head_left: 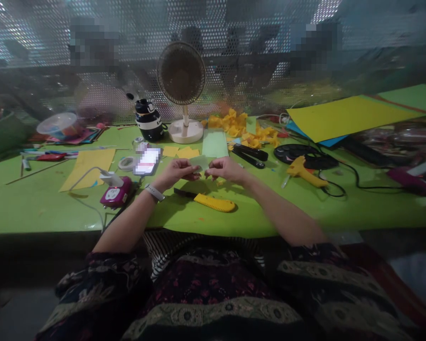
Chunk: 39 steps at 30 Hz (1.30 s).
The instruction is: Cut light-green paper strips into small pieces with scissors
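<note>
My left hand point(177, 171), with a pale watch strap on its wrist, pinches a small piece of green paper point(198, 162) over the table. Close by on the right, my right hand point(227, 171) has its fingers pinched together near the paper's right edge. Whatever lies between those fingertips is too small to make out. A yellow utility knife point(215, 202) with a dark blade end lies just below both hands. Behind them is a pale green sheet point(215, 143), and yellow paper pieces point(188, 152) lie past my left hand.
A black stapler point(250, 155) and a yellow glue gun point(303, 171) lie to the right. Folded orange-yellow paper shapes point(230, 124) pile up behind, beside a fan point(181, 76) and a black bottle point(149, 124). At left are a phone point(147, 161), tape roll point(127, 163) and purple power adapter point(116, 193).
</note>
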Tool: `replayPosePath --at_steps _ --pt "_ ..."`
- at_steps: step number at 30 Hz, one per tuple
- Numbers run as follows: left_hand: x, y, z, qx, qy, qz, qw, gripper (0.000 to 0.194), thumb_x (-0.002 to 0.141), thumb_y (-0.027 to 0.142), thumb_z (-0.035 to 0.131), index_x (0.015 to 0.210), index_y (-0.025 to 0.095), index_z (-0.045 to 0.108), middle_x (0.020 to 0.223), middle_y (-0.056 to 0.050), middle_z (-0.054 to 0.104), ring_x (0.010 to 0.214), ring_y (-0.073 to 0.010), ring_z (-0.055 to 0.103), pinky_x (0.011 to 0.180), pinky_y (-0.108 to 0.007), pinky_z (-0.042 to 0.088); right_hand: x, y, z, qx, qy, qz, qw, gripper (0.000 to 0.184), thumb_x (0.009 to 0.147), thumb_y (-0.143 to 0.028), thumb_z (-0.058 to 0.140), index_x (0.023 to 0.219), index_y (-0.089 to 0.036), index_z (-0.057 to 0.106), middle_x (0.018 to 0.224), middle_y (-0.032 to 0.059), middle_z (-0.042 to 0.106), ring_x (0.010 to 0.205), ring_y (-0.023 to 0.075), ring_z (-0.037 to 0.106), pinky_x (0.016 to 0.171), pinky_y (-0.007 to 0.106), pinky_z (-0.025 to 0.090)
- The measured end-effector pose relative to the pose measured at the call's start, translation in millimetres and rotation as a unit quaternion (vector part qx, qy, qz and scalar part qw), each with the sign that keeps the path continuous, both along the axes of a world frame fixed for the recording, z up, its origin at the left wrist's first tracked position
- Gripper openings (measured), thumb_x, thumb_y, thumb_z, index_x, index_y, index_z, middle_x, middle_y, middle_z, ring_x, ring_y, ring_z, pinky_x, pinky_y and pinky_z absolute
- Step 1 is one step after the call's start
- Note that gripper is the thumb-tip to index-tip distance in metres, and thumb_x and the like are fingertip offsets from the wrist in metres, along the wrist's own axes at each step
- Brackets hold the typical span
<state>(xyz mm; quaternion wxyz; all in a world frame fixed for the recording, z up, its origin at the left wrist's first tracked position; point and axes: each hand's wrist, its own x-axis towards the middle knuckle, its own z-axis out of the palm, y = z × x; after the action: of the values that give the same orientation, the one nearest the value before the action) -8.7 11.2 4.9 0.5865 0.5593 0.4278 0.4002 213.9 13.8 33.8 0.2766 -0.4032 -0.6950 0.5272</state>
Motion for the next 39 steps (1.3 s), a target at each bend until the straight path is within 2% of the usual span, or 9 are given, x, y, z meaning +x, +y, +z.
replayPosePath --at_steps 6,9,11,14,19,24,31,35,39 --pt "-9.6 6.3 0.0 0.005 -0.011 0.013 1.000 0.032 0.076 0.035 0.088 0.078 0.013 0.065 0.078 -0.009 0.078 0.069 -0.0170 0.076 0.070 -0.028 0.062 15.4 12.2 2.6 0.042 -0.003 -0.033 0.999 0.008 0.082 -0.014 0.065 0.074 -0.015 0.068 0.078 0.0049 0.074 0.061 0.0104 0.062 0.064 0.026 0.053" --pt "-12.4 8.5 0.3 0.006 -0.028 0.033 0.999 0.034 0.077 0.035 0.087 0.079 0.014 0.059 0.082 -0.009 0.078 0.073 -0.0179 0.077 0.066 -0.026 0.061 14.6 3.2 5.6 0.076 -0.090 0.030 0.993 0.012 0.085 -0.028 0.067 0.082 -0.016 0.068 0.085 0.0071 0.074 0.070 0.0152 0.065 0.067 0.031 0.052" --pt "-12.6 9.1 0.4 0.005 -0.044 0.046 0.998 0.036 0.077 0.034 0.086 0.079 0.016 0.055 0.085 -0.009 0.079 0.077 -0.0188 0.078 0.065 -0.025 0.060 8.1 -8.9 5.0 0.116 -0.194 0.103 0.969 0.026 0.082 -0.042 0.073 0.089 -0.017 0.068 0.091 0.0085 0.073 0.076 0.0196 0.065 0.068 0.033 0.050" --pt "-11.2 9.2 0.2 -0.006 -0.074 0.065 0.995 0.033 0.078 0.031 0.085 0.085 0.016 0.056 0.091 -0.009 0.080 0.081 -0.0192 0.078 0.064 -0.024 0.059 -4.5 -27.4 -1.1 0.236 -0.310 0.171 0.905 0.042 0.069 -0.051 0.084 0.090 -0.019 0.066 0.101 0.0110 0.070 0.086 0.0250 0.062 0.069 0.035 0.046" --pt "-10.4 10.1 -2.4 -0.041 -0.132 0.086 0.987 0.027 0.080 0.028 0.083 0.086 0.017 0.060 0.097 -0.010 0.080 0.084 -0.0192 0.078 0.062 -0.023 0.058 -9.0 -31.7 -8.9 0.290 -0.349 0.198 0.869 0.016 0.080 -0.031 0.070 0.088 -0.018 0.063 0.095 0.0101 0.067 0.082 0.0231 0.058 0.067 0.032 0.039" --pt "-13.4 12.8 -5.1 -0.035 -0.144 0.105 0.983 0.031 0.078 0.034 0.086 0.090 0.015 0.064 0.100 -0.011 0.080 0.088 -0.0180 0.078 0.068 -0.023 0.059 6.4 -11.7 0.2 0.198 -0.338 0.183 0.902 0.016 0.069 -0.025 0.069 0.082 -0.019 0.060 0.085 0.0050 0.067 0.072 0.0183 0.055 0.059 0.029 0.036" --pt "-16.4 18.5 -6.8 -0.013 -0.150 0.146 0.978 0.021 0.085 0.029 0.081 0.093 0.014 0.068 0.102 -0.009 0.079 0.092 -0.0160 0.077 0.085 -0.029 0.060 35.9 5.2 27.6 0.062 -0.146 0.095 0.983 0.016 0.072 -0.022 0.056 0.086 -0.020 0.064 0.088 0.0057 0.073 0.077 0.0187 0.064 0.069 0.030 0.050" --pt "-16.2 19.3 -5.3 -0.013 -0.162 0.147 0.976 0.017 0.086 0.024 0.080 0.087 0.013 0.067 0.101 -0.010 0.079 0.091 -0.0171 0.077 0.082 -0.029 0.060 46.3 14.4 28.0 0.003 -0.081 0.048 0.996 0.011 0.080 -0.025 0.057 0.088 -0.020 0.063 0.085 0.0066 0.072 0.067 0.0181 0.065 0.061 0.031 0.052" --pt "-16.6 18.0 -4.8 -0.010 -0.178 0.133 0.975 0.017 0.084 0.022 0.081 0.087 0.011 0.068 0.101 -0.012 0.080 0.091 -0.0181 0.078 0.081 -0.028 0.061 48.8 19.4 23.1 0.007 -0.064 0.007 0.998 0.018 0.092 -0.039 0.064 0.094 -0.022 0.058 0.079 0.0024 0.067 0.061 0.0146 0.064 0.054 0.027 0.052"
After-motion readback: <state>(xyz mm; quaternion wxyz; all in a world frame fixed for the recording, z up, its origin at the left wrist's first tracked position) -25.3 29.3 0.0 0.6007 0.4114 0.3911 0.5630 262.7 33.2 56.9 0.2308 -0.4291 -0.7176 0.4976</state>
